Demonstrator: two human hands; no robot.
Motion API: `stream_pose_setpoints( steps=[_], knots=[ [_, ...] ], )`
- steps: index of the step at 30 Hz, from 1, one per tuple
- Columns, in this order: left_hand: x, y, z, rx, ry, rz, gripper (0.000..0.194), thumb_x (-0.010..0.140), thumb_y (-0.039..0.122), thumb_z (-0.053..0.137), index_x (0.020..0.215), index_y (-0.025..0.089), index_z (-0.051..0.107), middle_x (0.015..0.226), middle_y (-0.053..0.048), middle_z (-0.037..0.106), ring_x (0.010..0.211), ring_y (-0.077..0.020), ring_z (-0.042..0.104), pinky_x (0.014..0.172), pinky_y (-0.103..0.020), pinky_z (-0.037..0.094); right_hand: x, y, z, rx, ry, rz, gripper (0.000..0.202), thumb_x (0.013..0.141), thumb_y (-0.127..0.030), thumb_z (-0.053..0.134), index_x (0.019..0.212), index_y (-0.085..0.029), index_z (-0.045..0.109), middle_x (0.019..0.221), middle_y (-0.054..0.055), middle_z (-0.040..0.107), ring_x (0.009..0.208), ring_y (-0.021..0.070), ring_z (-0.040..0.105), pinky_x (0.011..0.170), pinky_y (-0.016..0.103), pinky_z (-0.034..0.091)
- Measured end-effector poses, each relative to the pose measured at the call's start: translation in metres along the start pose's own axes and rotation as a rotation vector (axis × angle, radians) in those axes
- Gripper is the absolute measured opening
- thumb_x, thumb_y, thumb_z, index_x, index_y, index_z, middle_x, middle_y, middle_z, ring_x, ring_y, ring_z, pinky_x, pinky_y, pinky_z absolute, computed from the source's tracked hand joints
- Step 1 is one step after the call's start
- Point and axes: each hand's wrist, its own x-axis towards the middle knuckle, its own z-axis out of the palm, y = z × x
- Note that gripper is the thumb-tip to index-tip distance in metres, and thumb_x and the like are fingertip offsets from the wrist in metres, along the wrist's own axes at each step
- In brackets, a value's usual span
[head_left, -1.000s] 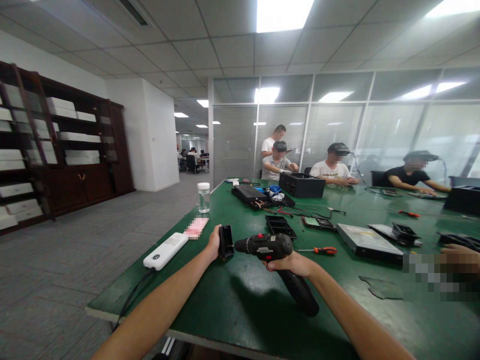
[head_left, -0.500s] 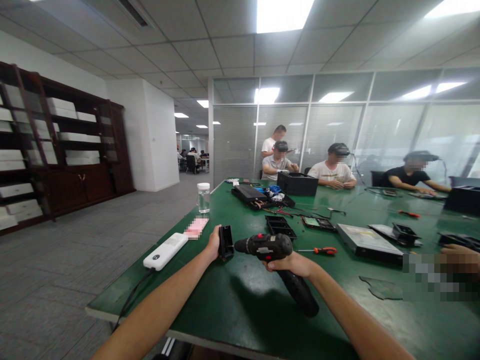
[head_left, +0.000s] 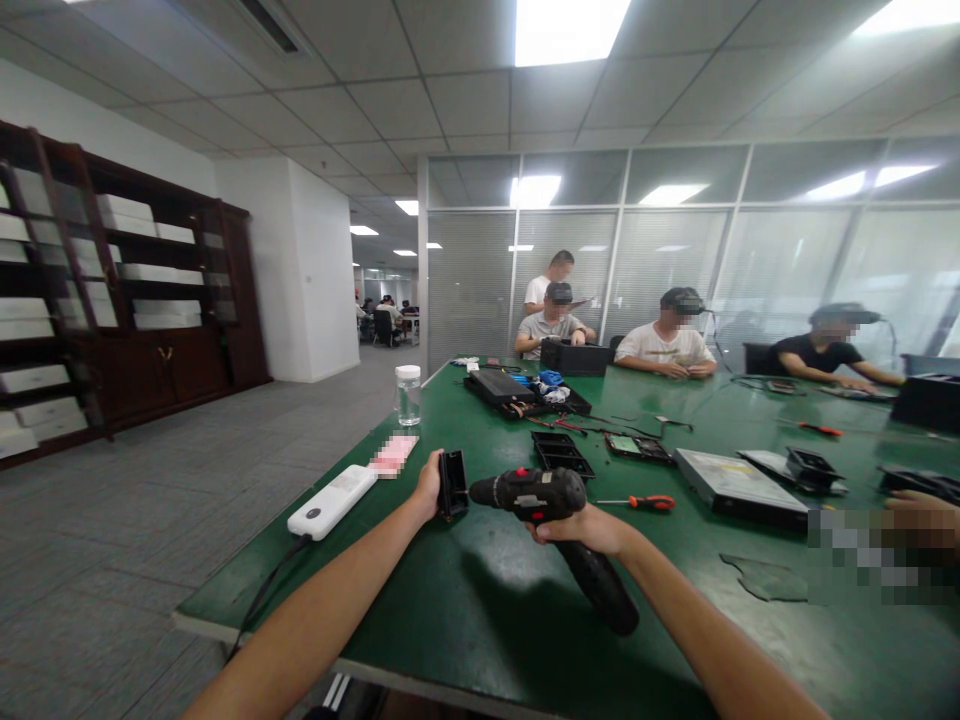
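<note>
My left hand (head_left: 430, 486) grips a small black plastic housing (head_left: 454, 487) by its left side, tilted upright above the table. In my right hand (head_left: 574, 530) is a black cordless drill (head_left: 536, 493), its chuck pointing left at the housing's open face. Whether the bit touches inside the housing cannot be made out. Just behind the drill lies a black tray-like frame with compartments (head_left: 562, 452). A screwdriver (head_left: 649, 502) with an orange and black handle rests to the right of the drill.
The green table (head_left: 420, 620) also bears a white power bank (head_left: 332, 502) with a cable, a clear jar (head_left: 408, 395), a flat metal drive (head_left: 739, 487), a circuit board (head_left: 637, 447) and an opened black device (head_left: 517, 388). Several co-workers sit across; another person's hand (head_left: 926, 520) is at right.
My hands, the housing and the drill hold nearly the same places. Across the table, a co-worker's black box has tipped lower and shifted slightly left.
</note>
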Motion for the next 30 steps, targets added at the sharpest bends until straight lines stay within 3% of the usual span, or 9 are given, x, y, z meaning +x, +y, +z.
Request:
stream_pose_setpoints(
  steps=[13,23,30],
  knots=[
    [-0.0039,0.0024,0.0023,0.003,0.013,-0.039,0.033,0.067,0.05,0.053,0.063,0.017,0.051,0.05,0.001,0.049,0.042,-0.0147,0.048,0.044,-0.027,0.041,-0.0002,-0.0032,0.0005,-0.013,-0.02,-0.01,0.026,0.071,-0.033,0.064,0.086,-0.012,0.058,0.077,0.003,0.054,0.074,0.0146,0.051,0.074,0.03,0.042],
    [0.0006,-0.0003,-0.0001,0.036,-0.015,0.006,0.035,0.066,0.053,0.051,0.062,0.018,0.049,0.05,0.001,0.048,0.042,-0.0155,0.048,0.044,-0.029,0.041,0.0005,0.0011,-0.0001,-0.011,-0.005,-0.019,0.027,0.071,-0.032,0.065,0.089,-0.012,0.059,0.078,0.003,0.055,0.074,0.0142,0.051,0.074,0.03,0.042],
    [0.0038,-0.0019,-0.0023,0.045,0.008,-0.047,0.038,0.064,0.055,0.052,0.063,0.017,0.051,0.052,0.0,0.05,0.044,-0.0152,0.049,0.046,-0.028,0.042,0.0003,-0.001,-0.0001,-0.032,-0.019,-0.017,0.026,0.072,-0.034,0.064,0.086,-0.012,0.058,0.077,0.003,0.054,0.074,0.0145,0.05,0.074,0.03,0.042]
  ],
)
